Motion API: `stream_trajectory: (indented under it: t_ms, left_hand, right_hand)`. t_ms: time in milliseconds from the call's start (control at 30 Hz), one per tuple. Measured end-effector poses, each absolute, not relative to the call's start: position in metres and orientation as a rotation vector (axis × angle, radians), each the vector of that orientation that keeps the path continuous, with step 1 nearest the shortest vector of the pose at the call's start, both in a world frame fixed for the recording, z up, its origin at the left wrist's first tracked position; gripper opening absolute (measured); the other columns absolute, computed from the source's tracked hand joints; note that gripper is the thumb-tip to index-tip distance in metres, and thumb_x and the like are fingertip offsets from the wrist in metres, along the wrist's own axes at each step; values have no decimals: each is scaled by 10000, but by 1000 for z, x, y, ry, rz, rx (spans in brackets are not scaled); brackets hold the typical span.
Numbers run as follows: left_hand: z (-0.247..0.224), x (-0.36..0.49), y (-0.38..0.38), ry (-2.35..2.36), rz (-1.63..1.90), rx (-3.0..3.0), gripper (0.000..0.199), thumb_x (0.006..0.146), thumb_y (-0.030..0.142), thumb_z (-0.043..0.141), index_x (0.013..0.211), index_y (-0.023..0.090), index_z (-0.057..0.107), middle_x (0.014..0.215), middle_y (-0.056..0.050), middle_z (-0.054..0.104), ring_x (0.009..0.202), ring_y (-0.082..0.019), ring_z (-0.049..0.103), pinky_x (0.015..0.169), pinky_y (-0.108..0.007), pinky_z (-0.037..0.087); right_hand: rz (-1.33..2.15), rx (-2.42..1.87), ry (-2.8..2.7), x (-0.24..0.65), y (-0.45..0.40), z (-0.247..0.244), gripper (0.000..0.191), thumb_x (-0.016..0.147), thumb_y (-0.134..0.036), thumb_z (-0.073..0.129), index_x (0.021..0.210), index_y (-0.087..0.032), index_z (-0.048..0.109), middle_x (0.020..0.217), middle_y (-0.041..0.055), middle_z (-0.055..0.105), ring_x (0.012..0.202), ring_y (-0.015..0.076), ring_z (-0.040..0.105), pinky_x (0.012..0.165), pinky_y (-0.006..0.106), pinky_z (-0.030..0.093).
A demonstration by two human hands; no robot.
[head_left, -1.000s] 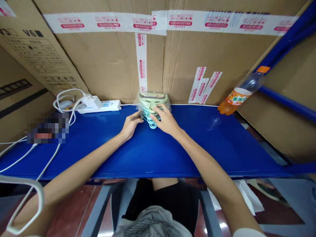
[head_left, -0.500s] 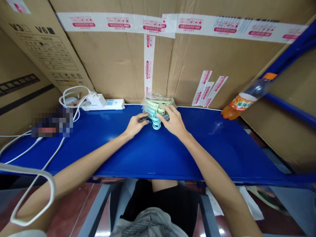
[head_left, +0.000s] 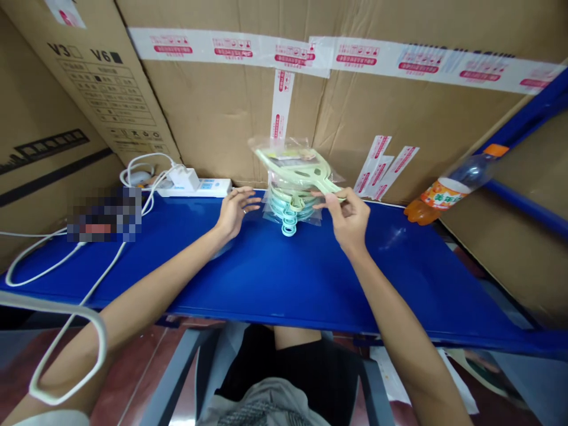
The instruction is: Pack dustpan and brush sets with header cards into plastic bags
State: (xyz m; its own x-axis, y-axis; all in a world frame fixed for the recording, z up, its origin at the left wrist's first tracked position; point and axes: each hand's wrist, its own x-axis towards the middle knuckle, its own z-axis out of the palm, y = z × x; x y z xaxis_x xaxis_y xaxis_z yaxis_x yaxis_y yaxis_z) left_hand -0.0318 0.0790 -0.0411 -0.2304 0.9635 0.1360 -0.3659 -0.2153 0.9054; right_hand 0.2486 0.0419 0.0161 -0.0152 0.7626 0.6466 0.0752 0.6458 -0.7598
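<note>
My right hand (head_left: 350,218) pinches the handle of a pale green hand mirror (head_left: 320,173) in a clear plastic bag. It is lifted and tilted above a stack of similar bagged mirrors (head_left: 289,218), light blue and green, whose ringed handles point toward me. The stack lies on the blue table (head_left: 284,278), near the cardboard at the back. To the left of the stack, my left hand (head_left: 234,213) is open, its fingers apart and holding nothing. The fingers point at the stack without gripping it.
A white power strip (head_left: 208,187) with plugs and cables lies at the back left. Near it is a blurred-out object (head_left: 105,215). An orange drink bottle (head_left: 452,188) leans at the right. Cardboard (head_left: 213,118) walls the back.
My right hand has raised the top green mirror off the stack and moved right with it. My left hand has drawn away from the stack to the left, its fingers opening.
</note>
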Motion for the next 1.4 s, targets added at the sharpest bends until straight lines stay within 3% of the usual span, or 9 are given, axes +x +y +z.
stream_trajectory:
  t_ms: [200, 333, 533, 733, 900, 1000, 1067, 1167, 1400]
  left_hand:
    - [-9, -57, 77, 780, 1621, 945, 406, 824, 529, 813, 1098, 267, 667, 1082, -46, 793, 892, -226, 779, 733, -315, 612]
    - [-5, -52, 68, 827, 1567, 1052, 475, 801, 478, 893, 1149, 305, 620, 1201, -30, 800, 864, -219, 773, 626, -281, 547]
    - [-15, -42, 69, 884, 1539, 1032, 414, 777, 323, 873, 1150, 219, 728, 1096, -55, 815, 833, -215, 760, 715, -324, 596]
    - [-15, -45, 71, 906, 1433, 1020, 367, 759, 425, 891, 990, 151, 814, 998, -102, 845, 1004, -327, 809, 840, -412, 665]
    - [-19, -41, 67, 900, 1331, 1031, 362, 663, 369, 955, 907, 134, 825, 949, -133, 856, 993, -368, 823, 931, -502, 669]
    - [-21, -38, 63, 888, 1307, 1062, 364, 662, 364, 966, 926, 146, 844, 961, -126, 861, 961, -360, 829, 923, -503, 666]
    - [-21, -35, 60, 886, 1310, 1088, 338, 680, 353, 962, 929, 154, 851, 949, -116, 861, 959, -352, 829, 893, -481, 664]
    - [-21, -31, 56, 890, 1332, 1112, 281, 705, 323, 944, 911, 154, 854, 923, -109, 855, 951, -337, 827, 811, -423, 651]
    - [-15, -29, 51, 911, 1333, 1153, 268, 614, 308, 975, 779, 149, 834, 813, -92, 831, 747, -250, 781, 638, -299, 561]
  right_hand:
    - [838, -669, -1498, 260, 54, 16, 509, 846, -609, 908, 758, -281, 529, 788, -1, 695, 817, 281, 815, 906, 542, 702]
    - [901, -651, -1545, 263, 63, 6, 476, 829, -582, 917, 793, -280, 551, 823, -2, 710, 781, 263, 797, 855, 537, 703]
    - [904, -664, -1531, 265, 67, 1, 492, 810, -610, 900, 841, -285, 532, 877, 1, 714, 828, 263, 787, 857, 536, 697]
    - [931, -663, -1578, 266, 69, -3, 439, 840, -557, 865, 875, -283, 524, 893, -7, 678, 849, 240, 780, 866, 505, 694]
    - [1012, -720, -1571, 260, 63, 1, 544, 758, -510, 879, 1138, -315, 542, 1006, -6, 714, 905, 232, 772, 877, 476, 694]
    - [1176, -785, -1475, 258, 59, 7, 622, 799, -564, 801, 1311, -323, 542, 1064, 15, 746, 836, 215, 751, 769, 435, 681]
    - [1304, -798, -1405, 258, 58, 10, 536, 861, -611, 751, 1268, -283, 636, 1009, 33, 747, 769, 196, 718, 640, 368, 634]
    - [1420, -856, -1373, 261, 58, 14, 474, 844, -652, 826, 1029, -221, 758, 882, 52, 738, 711, 180, 680, 498, 288, 533]
    - [1305, -986, -1502, 270, 54, 21, 403, 715, -576, 968, 796, -207, 830, 825, 46, 769, 731, 164, 665, 621, 297, 583]
